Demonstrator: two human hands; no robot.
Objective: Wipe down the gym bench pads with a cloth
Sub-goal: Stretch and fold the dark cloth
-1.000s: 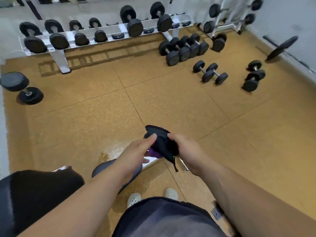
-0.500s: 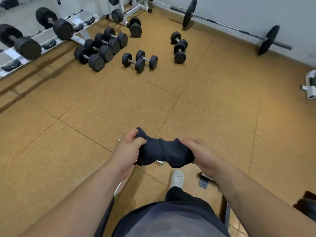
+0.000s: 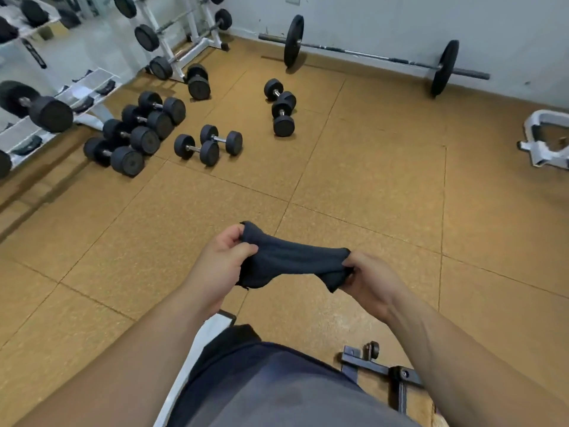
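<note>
A dark blue-grey cloth [image 3: 289, 260] is stretched between both hands in front of my waist, above the cork-coloured floor. My left hand [image 3: 221, 263] pinches its left end and my right hand [image 3: 369, 282] grips its right end. No bench pad shows in the head view. Only a white frame piece [image 3: 212, 331] and a dark metal base with a small wheel [image 3: 378, 365] appear near my legs.
Several black dumbbells [image 3: 203, 143] lie on the floor ahead left, beside a white dumbbell rack [image 3: 77, 97]. A loaded barbell [image 3: 369, 53] lies along the far wall. A white machine foot [image 3: 545, 140] sits at the right edge.
My view has swung to the right, so the bench pad at lower left has left the frame. The bunched cloth has been pulled out lengthwise between my hands.
</note>
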